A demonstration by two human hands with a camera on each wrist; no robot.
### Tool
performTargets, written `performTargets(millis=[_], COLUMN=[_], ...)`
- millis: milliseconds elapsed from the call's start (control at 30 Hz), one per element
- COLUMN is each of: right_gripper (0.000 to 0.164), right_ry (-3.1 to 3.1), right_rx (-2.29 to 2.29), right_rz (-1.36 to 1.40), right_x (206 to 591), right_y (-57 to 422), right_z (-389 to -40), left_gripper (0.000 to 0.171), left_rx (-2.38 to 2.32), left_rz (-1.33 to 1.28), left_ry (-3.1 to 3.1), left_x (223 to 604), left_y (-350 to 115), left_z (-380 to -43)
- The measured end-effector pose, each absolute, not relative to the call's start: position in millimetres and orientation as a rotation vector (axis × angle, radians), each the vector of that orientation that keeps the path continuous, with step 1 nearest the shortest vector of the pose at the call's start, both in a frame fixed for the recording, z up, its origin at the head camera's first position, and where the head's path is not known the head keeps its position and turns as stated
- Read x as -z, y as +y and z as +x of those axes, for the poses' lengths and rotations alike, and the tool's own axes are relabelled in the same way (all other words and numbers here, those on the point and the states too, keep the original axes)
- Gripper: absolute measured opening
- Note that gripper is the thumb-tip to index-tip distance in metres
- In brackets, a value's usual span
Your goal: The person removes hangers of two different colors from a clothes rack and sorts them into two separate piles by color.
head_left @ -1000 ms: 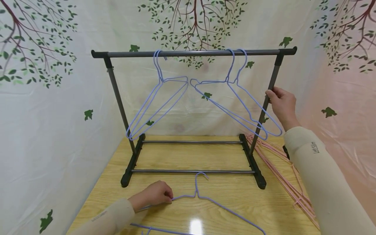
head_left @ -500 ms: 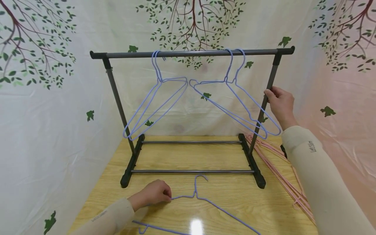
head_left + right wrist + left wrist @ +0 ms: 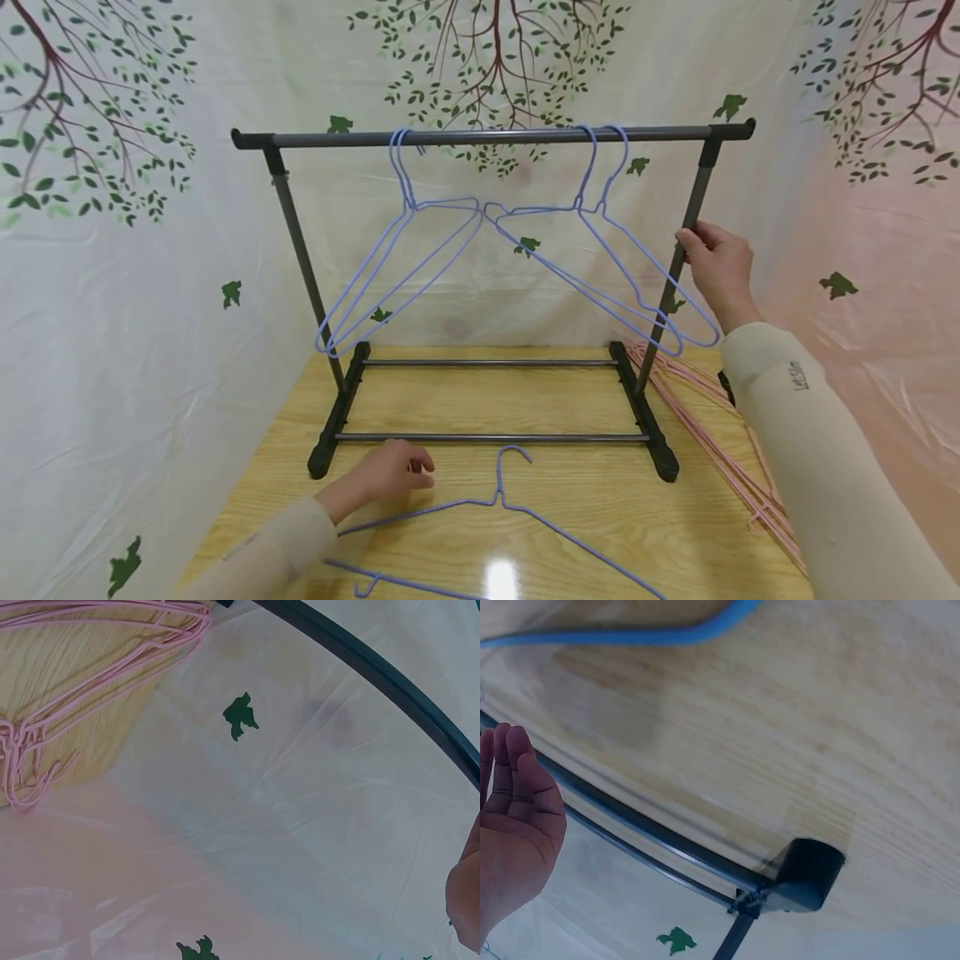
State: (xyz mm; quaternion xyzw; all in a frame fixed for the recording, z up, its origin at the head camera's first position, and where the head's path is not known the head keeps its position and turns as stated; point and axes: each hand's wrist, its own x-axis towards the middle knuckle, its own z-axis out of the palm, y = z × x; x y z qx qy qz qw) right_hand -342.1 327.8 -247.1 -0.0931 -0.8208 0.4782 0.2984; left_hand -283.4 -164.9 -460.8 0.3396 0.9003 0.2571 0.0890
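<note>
A purple-blue wire clothes hanger (image 3: 500, 479) lies flat on the table, its hook toward the garment rack (image 3: 487, 138). Just above its left arm is my left hand (image 3: 386, 472), fingers loosely bent and holding nothing; the left wrist view shows the hand (image 3: 521, 825) apart from the hanger (image 3: 630, 637). My right hand (image 3: 722, 267) grips the rack's right post (image 3: 695, 196) between thumb and fingers. In the right wrist view only part of that hand (image 3: 465, 900) appears at the edge. Two hangers (image 3: 409, 202) hang left on the top bar, two more (image 3: 580, 202) right.
Another blue hanger (image 3: 420, 586) lies at the table's front, partly out of view. Several pink hangers (image 3: 105, 679) are bunched on the table right of the rack. The rack's base bar (image 3: 487, 437) runs behind the lying hanger. A leaf-printed sheet (image 3: 187, 350) encloses the table.
My left hand has let go of the lying hanger's left arm and lifted slightly up and left. The hanger slid a little toward me before that. The right hand keeps its hold.
</note>
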Motion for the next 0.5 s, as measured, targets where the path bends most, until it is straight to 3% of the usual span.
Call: performTargets(millis=[500], right_gripper=[0.049], right_ry=[-2.189], right_rx=[-1.289], right_rz=[-0.246], right_x=[246], right_y=[326], right_z=[-339], left_gripper=[0.026], left_rx=[-0.953], left_rz=[0.784], left_ry=[2.792], left_x=[423], left_y=[-199], left_z=[-311])
